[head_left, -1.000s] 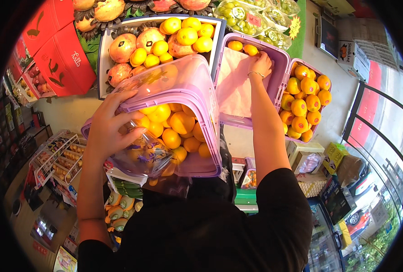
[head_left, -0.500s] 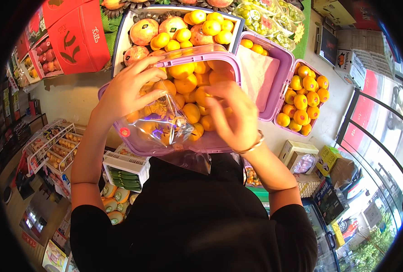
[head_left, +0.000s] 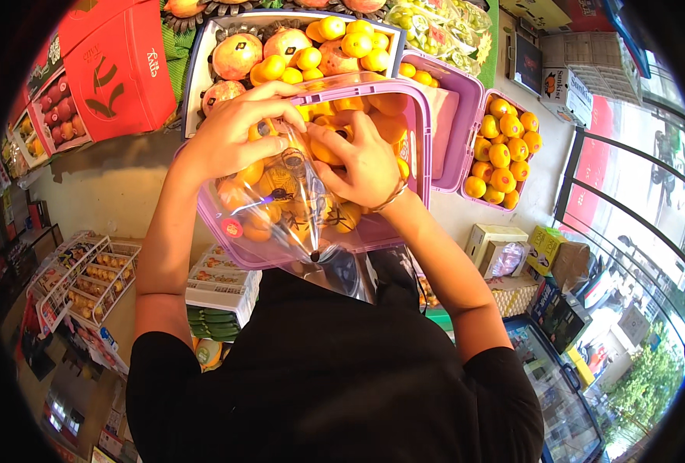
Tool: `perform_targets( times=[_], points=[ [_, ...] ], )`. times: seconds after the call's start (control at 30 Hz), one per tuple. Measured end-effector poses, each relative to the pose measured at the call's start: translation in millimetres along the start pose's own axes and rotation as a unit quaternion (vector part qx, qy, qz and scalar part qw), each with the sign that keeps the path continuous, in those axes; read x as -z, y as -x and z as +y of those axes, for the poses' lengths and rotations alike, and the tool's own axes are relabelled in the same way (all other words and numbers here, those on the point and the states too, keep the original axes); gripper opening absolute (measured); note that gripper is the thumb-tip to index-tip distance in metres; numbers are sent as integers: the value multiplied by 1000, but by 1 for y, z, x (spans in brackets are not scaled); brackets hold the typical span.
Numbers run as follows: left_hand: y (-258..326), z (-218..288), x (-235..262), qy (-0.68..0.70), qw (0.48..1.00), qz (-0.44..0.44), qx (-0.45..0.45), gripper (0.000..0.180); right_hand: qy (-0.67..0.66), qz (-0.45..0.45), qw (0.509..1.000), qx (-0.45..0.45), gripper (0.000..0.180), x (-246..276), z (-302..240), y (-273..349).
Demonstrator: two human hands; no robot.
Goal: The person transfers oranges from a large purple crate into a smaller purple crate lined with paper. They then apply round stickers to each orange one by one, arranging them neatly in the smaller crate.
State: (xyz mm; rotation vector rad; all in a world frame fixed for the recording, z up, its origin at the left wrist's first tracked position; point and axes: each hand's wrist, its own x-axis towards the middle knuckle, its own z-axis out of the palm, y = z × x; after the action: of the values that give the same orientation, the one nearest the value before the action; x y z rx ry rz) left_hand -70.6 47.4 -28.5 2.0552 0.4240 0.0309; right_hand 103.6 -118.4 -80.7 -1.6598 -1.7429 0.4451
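Note:
A lilac plastic crate (head_left: 423, 131) full of small oranges (head_left: 389, 104) is held up close in front of me. Over its near side lies a clear plastic bag (head_left: 292, 208) with fruit showing through it. My left hand (head_left: 231, 131) grips the crate's far left rim and the top of the bag. My right hand (head_left: 362, 162) is inside the crate, fingers curled around an orange (head_left: 325, 150) next to the bag's mouth. The bag's lower corner hangs over the crate's front edge toward my black shirt.
Behind stands a white tray (head_left: 196, 69) of pomegranates and oranges, a second lilac crate (head_left: 466, 116) lined with pink paper, and a third crate of oranges (head_left: 504, 154) at the right. Red boxes (head_left: 119, 69) sit at the left. Cartons and shelves lie below.
The crate has come lower and closer to me. My right hand left the back crate a second ago and now reaches into the near crate beside the bag.

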Motion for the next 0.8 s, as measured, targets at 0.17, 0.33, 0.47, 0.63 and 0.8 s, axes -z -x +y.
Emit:
perform_targets(
  times=[0.17,0.33,0.47,0.63,0.8],
  points=[
    [-5,2,3,16,1000,-12,16,20,170,-90,980,46,38,-25,-3,-11],
    [-11,10,4,2,1000,-14,21,17,104,6,994,45,41,-8,1,-1],
    [-16,7,1,-5,999,-7,32,16,-2,73,996,-56,46,50,-11,33],
    [-18,11,-6,19,999,16,47,17,-80,284,933,-205,58,92,54,86],
    [-17,4,-8,0,998,42,41,25,-101,385,839,-370,49,13,272,88]
  ],
)
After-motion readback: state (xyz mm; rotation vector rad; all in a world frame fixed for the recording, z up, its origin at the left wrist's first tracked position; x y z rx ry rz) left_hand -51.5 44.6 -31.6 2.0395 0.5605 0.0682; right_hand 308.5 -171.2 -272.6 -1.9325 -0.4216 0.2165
